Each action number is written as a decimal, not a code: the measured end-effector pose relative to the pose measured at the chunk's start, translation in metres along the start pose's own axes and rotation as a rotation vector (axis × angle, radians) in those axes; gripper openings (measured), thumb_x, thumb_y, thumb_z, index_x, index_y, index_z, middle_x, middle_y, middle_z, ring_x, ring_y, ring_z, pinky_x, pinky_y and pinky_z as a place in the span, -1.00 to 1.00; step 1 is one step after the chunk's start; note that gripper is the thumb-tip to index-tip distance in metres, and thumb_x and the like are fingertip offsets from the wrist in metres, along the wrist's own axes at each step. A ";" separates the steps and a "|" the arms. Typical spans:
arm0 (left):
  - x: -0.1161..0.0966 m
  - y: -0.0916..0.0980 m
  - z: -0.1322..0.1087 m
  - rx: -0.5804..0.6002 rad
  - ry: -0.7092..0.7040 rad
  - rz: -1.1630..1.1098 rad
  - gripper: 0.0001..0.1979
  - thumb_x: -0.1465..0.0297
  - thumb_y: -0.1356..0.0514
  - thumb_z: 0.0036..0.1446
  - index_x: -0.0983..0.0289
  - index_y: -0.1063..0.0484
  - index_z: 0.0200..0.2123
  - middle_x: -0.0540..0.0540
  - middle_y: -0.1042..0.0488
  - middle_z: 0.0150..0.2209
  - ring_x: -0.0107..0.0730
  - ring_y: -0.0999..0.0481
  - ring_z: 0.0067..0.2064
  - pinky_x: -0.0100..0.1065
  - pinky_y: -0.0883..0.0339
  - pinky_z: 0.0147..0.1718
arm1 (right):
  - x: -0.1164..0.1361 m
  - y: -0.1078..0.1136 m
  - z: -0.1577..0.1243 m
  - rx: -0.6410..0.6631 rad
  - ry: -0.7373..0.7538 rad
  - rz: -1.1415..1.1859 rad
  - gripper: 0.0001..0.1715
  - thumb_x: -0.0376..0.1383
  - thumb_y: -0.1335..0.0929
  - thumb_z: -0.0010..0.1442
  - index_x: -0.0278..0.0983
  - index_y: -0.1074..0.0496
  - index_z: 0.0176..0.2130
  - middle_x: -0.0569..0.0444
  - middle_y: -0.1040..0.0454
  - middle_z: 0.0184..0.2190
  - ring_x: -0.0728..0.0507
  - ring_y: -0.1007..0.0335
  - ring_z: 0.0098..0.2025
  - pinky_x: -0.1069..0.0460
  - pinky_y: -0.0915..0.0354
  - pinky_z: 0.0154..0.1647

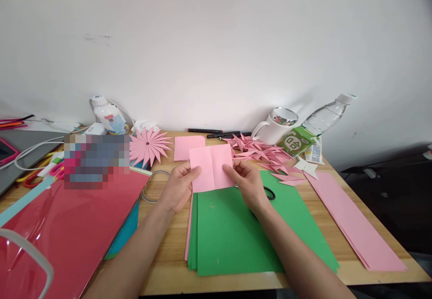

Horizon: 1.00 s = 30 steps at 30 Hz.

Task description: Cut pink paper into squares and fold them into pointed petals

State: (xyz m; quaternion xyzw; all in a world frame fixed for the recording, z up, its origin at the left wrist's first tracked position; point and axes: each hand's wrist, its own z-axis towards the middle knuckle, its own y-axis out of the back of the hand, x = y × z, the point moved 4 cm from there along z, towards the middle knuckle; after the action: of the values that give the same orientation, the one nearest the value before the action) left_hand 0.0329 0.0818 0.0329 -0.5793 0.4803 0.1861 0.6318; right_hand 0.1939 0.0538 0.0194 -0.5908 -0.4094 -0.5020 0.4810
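Note:
A small pink sheet of paper (212, 167) with a crease down its middle is held up between both hands. My left hand (182, 182) pinches its left edge, thumb in front. At the right edge, my right hand (246, 179) grips it the same way. Below lies a stack of green paper (249, 240), with a black scissor handle (270, 193) showing beside my right wrist. Behind the held sheet rests a stack of pink squares (184, 148). A pile of folded pink paper pieces (259, 150) lies beyond my right hand, and a pink paper pinwheel shape (147, 143) stands at the left.
A white mug (275, 125), a green box (299, 140) and a clear bottle (327, 114) stand at the back right. Long pink strips (357, 222) lie along the right side. Red sheets in plastic (74, 227) cover the left. Black markers (227, 134) lie near the wall.

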 end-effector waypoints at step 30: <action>0.012 0.004 0.005 -0.142 0.056 -0.212 -0.61 0.67 -0.21 -0.10 0.35 -0.46 -0.14 0.16 -0.57 -0.21 -0.20 -0.50 -0.07 -0.22 -0.33 -0.01 | 0.018 -0.024 -0.023 0.308 0.981 -1.032 -0.72 -0.43 -0.32 0.12 -0.17 -0.42 -0.16 0.07 -0.50 -0.14 -0.18 -0.26 0.07 -0.26 -0.01 0.20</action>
State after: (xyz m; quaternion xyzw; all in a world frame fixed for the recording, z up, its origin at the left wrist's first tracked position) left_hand 0.0376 0.0839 0.0203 -0.6750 0.4194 0.1356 0.5917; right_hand 0.1693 0.0365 0.0420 0.0448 -0.4393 -0.8086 0.3888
